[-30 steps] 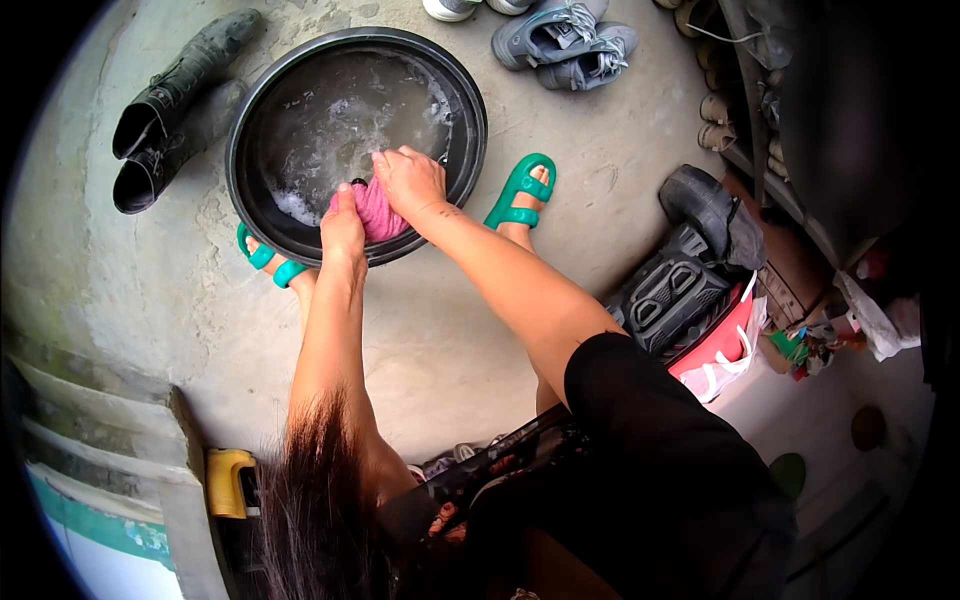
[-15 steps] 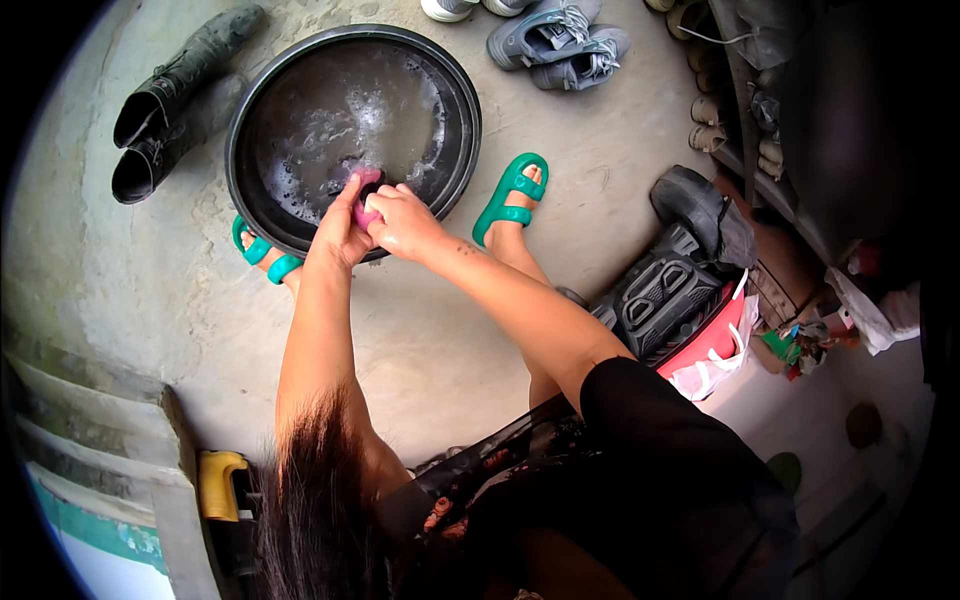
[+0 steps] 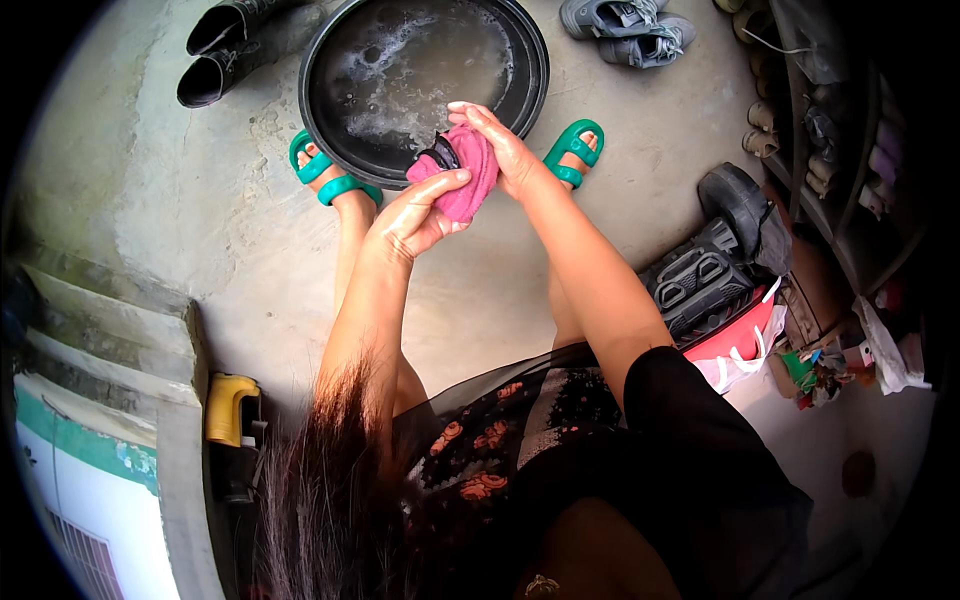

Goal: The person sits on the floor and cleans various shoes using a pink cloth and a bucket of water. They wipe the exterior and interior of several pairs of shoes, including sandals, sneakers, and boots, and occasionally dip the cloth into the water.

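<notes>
A pink piece of wet-looking cloth [image 3: 473, 180] with a black strip or band on it is held just above the near rim of a black basin [image 3: 310, 100]. My left hand [image 3: 420, 215] grips it at the lower left, thumb on top and fingers beneath. Along its upper right edge lies my right hand [image 3: 500, 145], fingers stretched out and touching the cloth. Dark water with patches of white foam [image 3: 375, 55] fills the basin. What exact kind of item the pink cloth is, I cannot tell.
Green sandals [image 3: 577, 150] on my feet flank the basin. Black boots [image 3: 215, 70] lie to the left, grey sneakers [image 3: 640, 30] at the far right. A black boot [image 3: 735, 205] and a red bag [image 3: 730, 345] sit nearer right. Yellow boot [image 3: 228, 405] stands by concrete steps [image 3: 110, 340].
The pink cloth has come up from over the water toward me and is spread wider. My right hand has loosened from its closed grip, fingers now straight. The view has shifted.
</notes>
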The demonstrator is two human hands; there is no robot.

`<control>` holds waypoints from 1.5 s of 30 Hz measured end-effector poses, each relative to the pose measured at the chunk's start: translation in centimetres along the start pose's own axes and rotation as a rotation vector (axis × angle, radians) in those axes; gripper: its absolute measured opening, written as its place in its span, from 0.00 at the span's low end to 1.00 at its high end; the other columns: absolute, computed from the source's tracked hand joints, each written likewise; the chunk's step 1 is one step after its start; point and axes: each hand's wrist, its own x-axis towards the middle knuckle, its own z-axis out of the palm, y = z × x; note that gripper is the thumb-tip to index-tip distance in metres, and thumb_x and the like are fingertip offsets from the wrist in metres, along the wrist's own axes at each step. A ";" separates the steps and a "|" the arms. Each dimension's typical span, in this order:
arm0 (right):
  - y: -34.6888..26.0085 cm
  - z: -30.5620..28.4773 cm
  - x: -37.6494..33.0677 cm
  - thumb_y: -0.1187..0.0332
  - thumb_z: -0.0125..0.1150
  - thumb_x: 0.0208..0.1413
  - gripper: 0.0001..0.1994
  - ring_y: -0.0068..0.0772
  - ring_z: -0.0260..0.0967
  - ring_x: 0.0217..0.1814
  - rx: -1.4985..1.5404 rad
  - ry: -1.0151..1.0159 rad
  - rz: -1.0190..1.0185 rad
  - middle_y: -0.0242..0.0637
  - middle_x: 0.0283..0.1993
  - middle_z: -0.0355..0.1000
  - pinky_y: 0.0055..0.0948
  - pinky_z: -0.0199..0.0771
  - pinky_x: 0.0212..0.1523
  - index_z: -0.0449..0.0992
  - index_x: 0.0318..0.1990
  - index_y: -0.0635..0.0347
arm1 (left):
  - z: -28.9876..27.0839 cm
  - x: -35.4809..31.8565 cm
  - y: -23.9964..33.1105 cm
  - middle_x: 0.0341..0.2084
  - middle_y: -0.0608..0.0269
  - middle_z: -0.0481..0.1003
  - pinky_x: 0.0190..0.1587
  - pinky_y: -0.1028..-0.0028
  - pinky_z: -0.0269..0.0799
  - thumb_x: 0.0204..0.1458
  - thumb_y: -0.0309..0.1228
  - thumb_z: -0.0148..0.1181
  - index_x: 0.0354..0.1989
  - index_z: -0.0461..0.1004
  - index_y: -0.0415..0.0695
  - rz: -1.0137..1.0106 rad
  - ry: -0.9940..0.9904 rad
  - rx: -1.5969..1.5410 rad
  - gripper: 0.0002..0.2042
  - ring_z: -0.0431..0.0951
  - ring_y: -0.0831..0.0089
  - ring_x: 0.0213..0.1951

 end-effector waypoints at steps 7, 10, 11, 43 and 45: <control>-1.5 2.4 -2.5 0.33 0.51 0.56 0.40 0.53 0.61 0.66 0.644 -0.319 0.226 0.57 0.68 0.57 0.57 0.64 0.63 0.64 0.63 0.60 | 3.2 -0.8 -3.8 0.58 0.42 0.67 0.55 0.54 0.76 0.58 0.26 0.56 0.62 0.59 0.33 0.209 -0.169 -0.533 0.24 0.69 0.44 0.60; -1.8 2.7 -2.4 0.47 0.58 0.59 0.27 0.53 0.60 0.67 0.572 -0.454 0.139 0.59 0.64 0.61 0.55 0.68 0.60 0.70 0.56 0.60 | 2.0 -0.8 -4.2 0.50 0.46 0.68 0.39 0.72 0.76 0.58 0.24 0.54 0.57 0.60 0.31 0.095 -0.233 -0.679 0.20 0.75 0.61 0.42; -1.7 2.3 -1.8 0.51 0.59 0.59 0.24 0.50 0.63 0.64 0.455 -0.421 0.138 0.57 0.60 0.64 0.52 0.69 0.60 0.70 0.54 0.60 | 2.3 -1.2 -3.6 0.47 0.48 0.69 0.34 0.75 0.74 0.59 0.24 0.54 0.56 0.60 0.30 0.023 -0.297 -0.717 0.19 0.75 0.66 0.38; -4.5 5.3 -9.6 0.60 0.63 0.55 0.29 0.58 0.54 0.72 0.357 -0.555 0.342 0.58 0.71 0.54 0.51 0.61 0.67 0.65 0.61 0.63 | 8.4 -9.2 -4.7 0.34 0.59 0.77 0.33 0.77 0.75 0.56 0.33 0.60 0.43 0.71 0.39 -0.079 -0.038 -0.082 0.12 0.76 0.74 0.30; -6.0 6.0 -10.7 0.70 0.57 0.55 0.13 0.52 0.68 0.62 0.248 -0.522 0.348 0.56 0.60 0.68 0.44 0.71 0.59 0.73 0.46 0.65 | 8.8 -9.8 -4.7 0.28 0.64 0.72 0.26 0.82 0.67 0.57 0.30 0.59 0.46 0.70 0.37 -0.079 -0.109 -0.078 0.12 0.70 0.80 0.25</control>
